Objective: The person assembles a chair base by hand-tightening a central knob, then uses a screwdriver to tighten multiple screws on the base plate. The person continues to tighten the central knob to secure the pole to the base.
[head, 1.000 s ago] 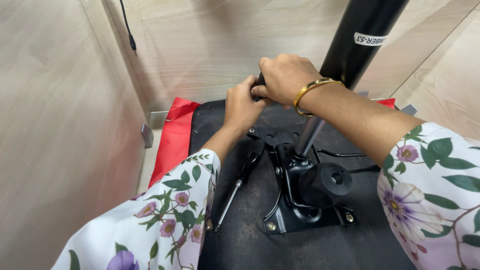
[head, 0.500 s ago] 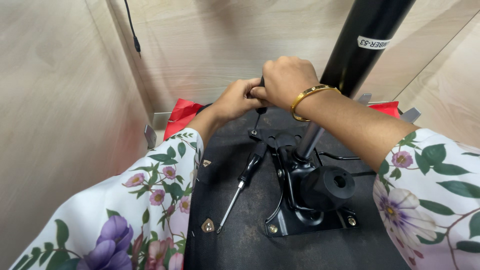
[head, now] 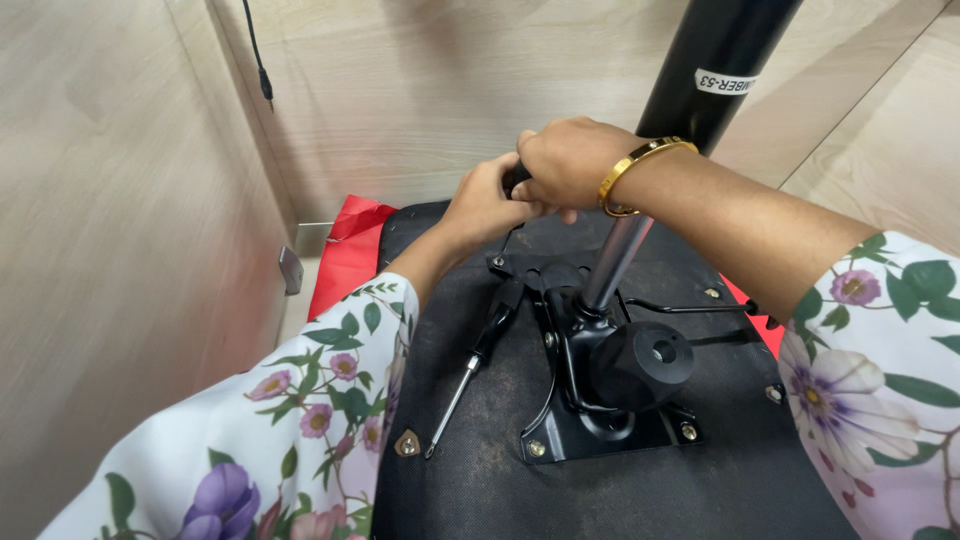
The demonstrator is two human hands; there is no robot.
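A: What are the 2 hands holding?

B: A small black handle. It sits at the far edge of the black chair bottom, close to the wooden wall. The right hand is wrapped on top of it with its fingers curled shut. The left hand is pressed in beside it, just under, and its fingers are curled around the same spot. I cannot tell what the handle is joined to, because the hands hide it.

A: Has anything changed?

B: Not much. 1 second ago the hands were in the same place, clasped the same way. The left arm has slid a bit lower and the flowery sleeve now covers more of the near corner. So the grip is being kept, and the work at that spot is going on.

A: What is around them?

B: A screwdriver lies loose on the chair bottom, near the left arm, with nobody touching it. Beside it is the black metal plate with bolts, and a shiny pole goes up from it into a fat black tube. A gold bangle is on the right wrist. Something red peeks out under the chair bottom.
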